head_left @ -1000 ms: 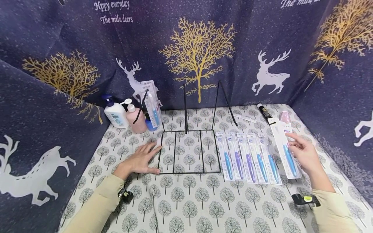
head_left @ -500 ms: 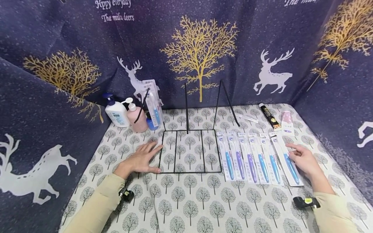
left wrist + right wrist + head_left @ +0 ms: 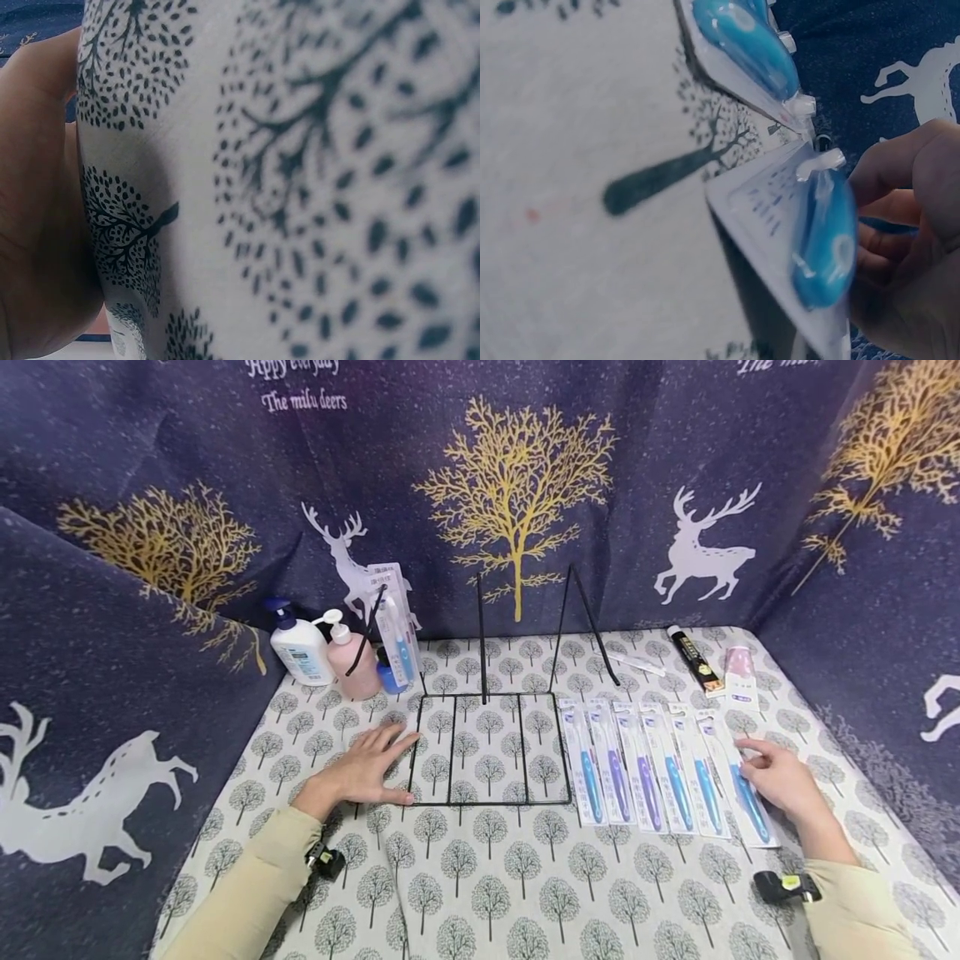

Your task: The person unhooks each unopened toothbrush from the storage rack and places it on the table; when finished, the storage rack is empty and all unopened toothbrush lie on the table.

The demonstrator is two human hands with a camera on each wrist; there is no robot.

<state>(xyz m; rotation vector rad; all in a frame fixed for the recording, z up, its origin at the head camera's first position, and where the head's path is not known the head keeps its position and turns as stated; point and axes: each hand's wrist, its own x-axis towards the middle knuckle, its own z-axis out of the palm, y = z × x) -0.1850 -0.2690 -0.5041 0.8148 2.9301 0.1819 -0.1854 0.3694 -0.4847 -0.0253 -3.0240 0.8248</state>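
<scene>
At the right end of a row, my right hand (image 3: 783,781) pinches the right edge of a packaged blue toothbrush (image 3: 750,797). In the right wrist view this toothbrush (image 3: 829,240) sits tilted, a dark shadow under its card, with the curled fingers (image 3: 892,225) behind it. Beside it lie several more packaged toothbrushes (image 3: 648,785), blue and purple. My left hand (image 3: 363,772) rests with fingers spread at the left side of a black wire rack (image 3: 487,804), its thumb at the front corner. Only part of that hand (image 3: 37,225) shows in the left wrist view.
Behind the rack's left side stand a white pump bottle (image 3: 302,652), a pink pump bottle (image 3: 352,668) and a small blue bottle (image 3: 390,675). Packaged toothbrushes (image 3: 401,647) hang from a rack hook. A black tube (image 3: 694,658) and a pink-and-white tube (image 3: 740,677) lie at the back right.
My right hand has brought the toothbrush package down from over the tubes to the row's right end, then shifted it slightly toward me. My left hand has stayed at the rack.
</scene>
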